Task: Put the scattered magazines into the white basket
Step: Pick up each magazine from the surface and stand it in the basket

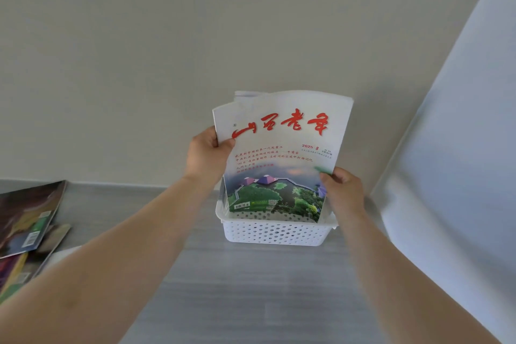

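A white magazine [282,153] with red title characters and a green landscape photo stands upright, its bottom edge inside the white perforated basket [275,233]. My left hand [208,158] grips its left edge near the title. On the right edge, lower down, my right hand [342,190] pinches the cover. Another white magazine edge shows just behind its top left corner. Several more magazines [28,220] lie overlapped at the far left of the grey surface.
The basket sits on a grey wood-grain surface [251,288] close to a beige wall [195,36]. A pale blue-white panel [460,148] rises along the right side, close to the basket.
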A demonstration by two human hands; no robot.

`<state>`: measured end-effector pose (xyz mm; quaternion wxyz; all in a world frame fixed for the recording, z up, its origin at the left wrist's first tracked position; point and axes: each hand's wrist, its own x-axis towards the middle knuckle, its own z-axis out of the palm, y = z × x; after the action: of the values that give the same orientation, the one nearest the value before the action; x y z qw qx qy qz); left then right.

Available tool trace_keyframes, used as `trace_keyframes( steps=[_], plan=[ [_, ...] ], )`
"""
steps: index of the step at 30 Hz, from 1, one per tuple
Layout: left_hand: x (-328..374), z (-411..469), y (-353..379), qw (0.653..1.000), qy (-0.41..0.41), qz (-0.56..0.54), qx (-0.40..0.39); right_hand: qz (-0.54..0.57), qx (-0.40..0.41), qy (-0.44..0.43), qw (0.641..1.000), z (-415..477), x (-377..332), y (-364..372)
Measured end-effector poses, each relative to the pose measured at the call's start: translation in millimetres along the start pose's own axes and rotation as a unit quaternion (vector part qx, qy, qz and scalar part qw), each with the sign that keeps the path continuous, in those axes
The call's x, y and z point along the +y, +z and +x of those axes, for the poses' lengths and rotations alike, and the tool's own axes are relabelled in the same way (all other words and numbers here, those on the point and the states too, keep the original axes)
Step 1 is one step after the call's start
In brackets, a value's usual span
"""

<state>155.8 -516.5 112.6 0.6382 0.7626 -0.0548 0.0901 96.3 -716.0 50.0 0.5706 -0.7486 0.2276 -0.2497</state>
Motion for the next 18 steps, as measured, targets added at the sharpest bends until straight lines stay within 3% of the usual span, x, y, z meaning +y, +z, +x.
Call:
trace_keyframes(
  steps=[7,12,18],
  plan=[
    [-21,5,18,0.999,-0.032,0.014,-0.027,-0.055,0.039,0.020,0.998,12,32,4],
    [-25,17,32,0.999,-0.007,0.041,-0.034,-0.085,0.048,0.037,0.995,19,36,8],
    [-41,38,34,0.994,-0.027,0.095,0.048,-0.013,0.031,0.058,0.998,28,28,26]
  ],
)
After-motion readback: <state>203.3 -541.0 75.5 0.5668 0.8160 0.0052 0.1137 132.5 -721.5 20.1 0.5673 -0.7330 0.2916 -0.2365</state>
